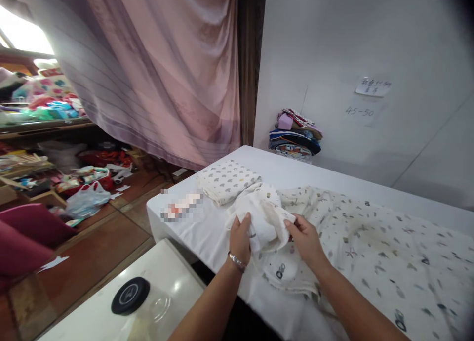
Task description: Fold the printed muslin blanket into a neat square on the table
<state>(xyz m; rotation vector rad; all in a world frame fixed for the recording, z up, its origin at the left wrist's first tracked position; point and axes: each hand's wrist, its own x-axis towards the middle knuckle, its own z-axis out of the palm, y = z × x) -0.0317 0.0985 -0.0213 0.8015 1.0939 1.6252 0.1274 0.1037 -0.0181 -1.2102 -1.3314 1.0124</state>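
A large white printed cloth point(370, 252) spreads over the right part of the white-covered table, its near end bunched up. My left hand point(240, 238) is closed on the left side of the bunched part, a bracelet on its wrist. My right hand point(304, 238) pinches the edge of the same cloth on the right, with a white fold lifted between both hands. Just beyond my left hand lies a folded white cloth with a grey pattern point(231, 180). Left of it is a small blurred item point(182, 206).
A white surface point(92, 301) at the lower left bears a clear container with a black lid point(130, 295). Folded clothes point(295, 136) are stacked beyond the table by the wall. A pink curtain point(166, 74) hangs behind; bags and boxes litter the floor at left, near a pink chair point(33, 237).
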